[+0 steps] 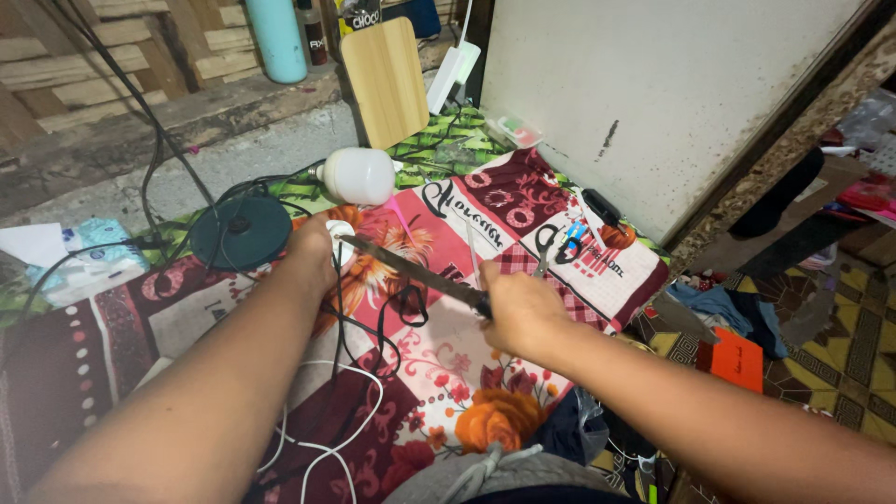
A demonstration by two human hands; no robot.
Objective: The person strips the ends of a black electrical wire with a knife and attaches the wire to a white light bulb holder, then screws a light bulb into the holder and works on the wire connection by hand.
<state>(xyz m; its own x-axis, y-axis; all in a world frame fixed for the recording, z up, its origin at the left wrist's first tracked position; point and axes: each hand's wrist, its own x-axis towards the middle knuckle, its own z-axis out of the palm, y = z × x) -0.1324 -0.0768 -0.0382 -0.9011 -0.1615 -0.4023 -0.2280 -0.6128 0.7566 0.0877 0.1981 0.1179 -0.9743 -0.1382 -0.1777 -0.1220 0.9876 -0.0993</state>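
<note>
While the right hand (519, 313) gripped a long knife (411, 271) with fingers wrapped tight, the left hand (313, 250) pinched a small white fitting (340, 231) with black cord (359, 327) over the patterned cloth (448, 373), blade tip at it, no cut visible yet

On the patterned blanket (523, 215), the left hand (313, 252) rests on a small round object (342, 231), with the right hand (523, 313) to its right gripping a knife (411, 271) whose blade reaches leftward to that object. Behind the left hand lies a light bulb (359, 175), with a round lamp base (241, 231) to its left and a wooden board (385, 79) leaning upright behind it. Scissors (553, 245) lie behind the right hand, and cables (369, 327) trail between the two forearms.
</note>
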